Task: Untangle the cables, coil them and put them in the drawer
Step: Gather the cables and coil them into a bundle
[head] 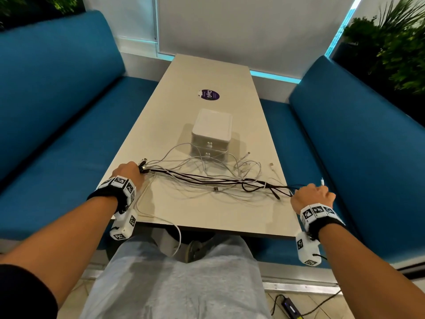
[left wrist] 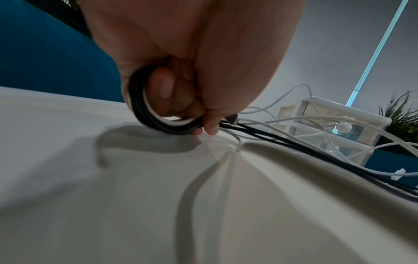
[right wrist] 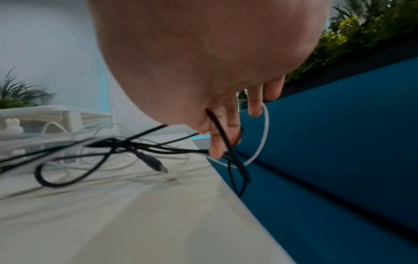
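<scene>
A tangle of black and white cables [head: 207, 178] stretches across the near half of the table. My left hand [head: 128, 171] at the table's left edge grips a bunch of black and white cable loops [left wrist: 156, 123] wound round its fingers. My right hand [head: 312, 195], past the right edge, holds the black cables [right wrist: 224, 141] and a white cable loop [right wrist: 264, 132] pulled taut. A loose black plug [right wrist: 156, 165] hangs just above the tabletop. The small white drawer unit [head: 211, 132] stands behind the tangle, both drawers pushed in.
Blue benches [head: 57, 125] flank the narrow beige table [head: 207, 212]. A purple sticker [head: 209, 95] lies farther back. One white cable [head: 177, 236] hangs off the near edge over my lap. A black device [head: 291, 307] with a cord lies on the floor.
</scene>
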Action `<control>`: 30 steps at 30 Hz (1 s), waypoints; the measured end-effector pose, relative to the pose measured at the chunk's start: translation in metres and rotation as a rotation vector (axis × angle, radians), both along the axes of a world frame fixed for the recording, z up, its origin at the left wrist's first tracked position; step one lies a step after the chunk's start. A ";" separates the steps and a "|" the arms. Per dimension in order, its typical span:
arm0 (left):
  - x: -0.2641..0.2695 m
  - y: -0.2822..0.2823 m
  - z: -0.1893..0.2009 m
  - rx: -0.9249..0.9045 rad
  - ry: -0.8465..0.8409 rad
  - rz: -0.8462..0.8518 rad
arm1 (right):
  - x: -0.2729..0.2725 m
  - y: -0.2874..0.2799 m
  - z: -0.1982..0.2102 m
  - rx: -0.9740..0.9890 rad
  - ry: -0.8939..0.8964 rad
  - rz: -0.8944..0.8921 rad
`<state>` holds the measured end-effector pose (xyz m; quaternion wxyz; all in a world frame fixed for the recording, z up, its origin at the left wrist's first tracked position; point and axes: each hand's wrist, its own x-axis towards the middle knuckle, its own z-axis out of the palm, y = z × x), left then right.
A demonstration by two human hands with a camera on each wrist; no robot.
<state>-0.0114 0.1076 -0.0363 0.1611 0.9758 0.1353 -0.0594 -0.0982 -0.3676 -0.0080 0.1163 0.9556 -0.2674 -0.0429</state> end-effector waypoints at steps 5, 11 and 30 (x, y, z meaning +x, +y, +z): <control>0.000 0.003 -0.002 0.016 0.011 0.007 | 0.005 0.016 -0.002 0.005 0.099 0.062; 0.001 0.003 -0.003 0.016 0.001 0.004 | 0.009 0.022 0.001 0.423 -0.175 0.304; -0.003 0.001 -0.001 0.009 -0.001 0.013 | 0.029 0.036 -0.005 0.546 0.045 0.222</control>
